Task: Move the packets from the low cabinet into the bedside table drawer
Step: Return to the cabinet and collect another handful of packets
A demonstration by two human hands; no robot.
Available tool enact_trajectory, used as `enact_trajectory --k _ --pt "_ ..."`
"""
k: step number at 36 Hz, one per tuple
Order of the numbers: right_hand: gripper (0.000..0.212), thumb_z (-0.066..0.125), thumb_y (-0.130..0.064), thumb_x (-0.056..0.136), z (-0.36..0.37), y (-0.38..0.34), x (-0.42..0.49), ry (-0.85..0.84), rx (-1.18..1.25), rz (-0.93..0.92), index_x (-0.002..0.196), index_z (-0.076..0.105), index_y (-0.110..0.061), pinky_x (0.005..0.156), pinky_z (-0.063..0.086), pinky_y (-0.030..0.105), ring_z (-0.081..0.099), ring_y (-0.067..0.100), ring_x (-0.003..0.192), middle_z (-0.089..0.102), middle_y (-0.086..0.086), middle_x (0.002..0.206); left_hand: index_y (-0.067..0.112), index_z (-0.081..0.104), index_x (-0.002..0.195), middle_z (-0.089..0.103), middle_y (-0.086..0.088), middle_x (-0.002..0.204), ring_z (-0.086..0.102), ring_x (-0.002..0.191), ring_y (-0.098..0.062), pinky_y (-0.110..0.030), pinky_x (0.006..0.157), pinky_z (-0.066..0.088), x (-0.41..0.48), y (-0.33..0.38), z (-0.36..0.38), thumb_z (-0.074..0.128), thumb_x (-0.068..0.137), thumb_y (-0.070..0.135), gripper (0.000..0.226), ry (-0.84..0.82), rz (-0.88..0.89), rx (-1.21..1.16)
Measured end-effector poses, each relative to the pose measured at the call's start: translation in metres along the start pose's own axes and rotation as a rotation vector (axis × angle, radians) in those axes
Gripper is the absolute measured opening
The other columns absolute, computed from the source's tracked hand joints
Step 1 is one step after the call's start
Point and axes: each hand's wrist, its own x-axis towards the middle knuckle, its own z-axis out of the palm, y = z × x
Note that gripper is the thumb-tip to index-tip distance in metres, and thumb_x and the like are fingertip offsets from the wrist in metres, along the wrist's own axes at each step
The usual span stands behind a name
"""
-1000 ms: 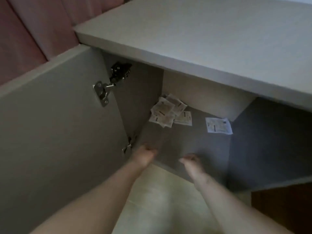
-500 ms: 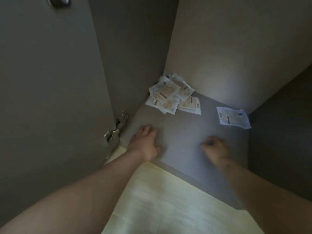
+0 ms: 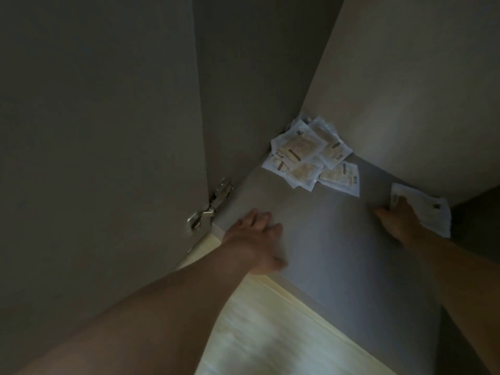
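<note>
**Packets in the low cabinet, your right hand on one**

In the head view, the packets lie heaped in the far left corner of the cabinet floor, against the back wall. A lone packet sits apart to the right, also by the back wall. Your right hand lies over its near edge, thumb out to the left. Whether the fingers pinch it or only press on it, you cannot tell. Your left hand rests flat on the cabinet floor near the front edge, fingers straight and slightly spread, holding nothing. The open door stands at left, its hinge near that hand. Pale room floor shows below.
</note>
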Motion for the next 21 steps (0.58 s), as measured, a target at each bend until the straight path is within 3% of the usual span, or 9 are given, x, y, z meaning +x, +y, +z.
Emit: enact_trajectory --k 5,8,11,13,16,19,21 --pt "0.073 0.050 -0.048 0.091 0.025 -0.059 -0.033 -0.052 -0.081 -0.141 0.144 0.027 -0.003 0.098 0.039 0.043 0.045 0.039 0.124 0.044 0.022 0.138 0.024 -0.010 0.150 -0.022 -0.001 0.156 -0.021 0.144 -0.025 -0.039 0.118 -0.004 -0.002 -0.003 0.004 0.042 0.094 0.042 0.078 -0.062 -0.018 0.064" --pt "0.064 0.047 -0.044 0.093 0.026 -0.088 -0.039 -0.063 -0.043 -0.230 0.143 0.031 -0.008 0.100 0.040 0.044 0.048 0.038 0.123 0.046 0.021 0.138 0.023 -0.012 0.150 -0.024 -0.002 0.156 -0.022 0.143 -0.026 -0.040 0.118 -0.004 0.001 -0.001 0.004 0.041 0.094 0.043 0.079 -0.073 -0.019 0.081" --pt "0.053 0.047 -0.042 0.093 0.017 -0.105 -0.046 0.146 -0.202 -0.356 0.137 0.040 -0.013 0.101 0.038 0.044 0.047 0.038 0.121 0.050 0.022 0.132 0.023 -0.012 0.150 -0.024 -0.003 0.156 -0.022 0.143 -0.027 -0.039 0.118 -0.005 0.002 0.002 0.004 0.042 0.094 0.044 0.080 -0.071 -0.011 0.088" --pt "0.058 0.049 -0.045 0.091 0.015 -0.121 -0.051 0.227 -0.320 -0.452 0.142 0.035 -0.022 0.106 0.028 0.049 0.032 0.039 0.131 0.034 0.021 0.143 0.023 -0.013 0.149 -0.024 -0.003 0.156 -0.023 0.143 -0.026 -0.039 0.117 -0.006 0.002 0.005 0.005 0.044 0.093 0.042 0.082 -0.070 -0.017 0.080" --pt "0.071 0.043 -0.058 0.089 0.031 -0.146 -0.045 -0.005 -0.342 -0.503 0.149 0.009 -0.038 0.113 0.006 0.059 -0.004 0.038 0.143 -0.007 0.008 0.158 0.022 -0.012 0.150 -0.024 -0.003 0.156 -0.023 0.143 -0.026 -0.039 0.117 -0.006 0.003 0.008 0.007 0.048 0.092 0.037 0.085 -0.064 -0.040 0.045" --pt "0.077 0.036 -0.069 0.086 0.054 -0.154 -0.042 -0.272 -0.367 -0.461 0.146 -0.005 -0.046 0.111 0.000 0.064 -0.014 0.036 0.143 -0.019 0.001 0.157 0.022 -0.007 0.151 -0.020 0.000 0.157 -0.020 0.144 -0.024 -0.037 0.118 -0.004 0.001 0.006 0.009 0.049 0.091 0.035 0.082 -0.020 -0.020 -0.013" --pt "0.078 0.036 -0.071 0.085 0.063 -0.145 -0.048 -0.307 -0.421 -0.441 0.144 -0.010 -0.048 0.111 -0.003 0.063 -0.016 0.033 0.143 -0.022 -0.002 0.156 0.022 -0.001 0.151 -0.015 0.002 0.158 -0.016 0.145 -0.020 -0.033 0.118 -0.004 0.000 -0.004 0.012 0.048 0.092 0.034 0.077 0.031 0.024 -0.058"
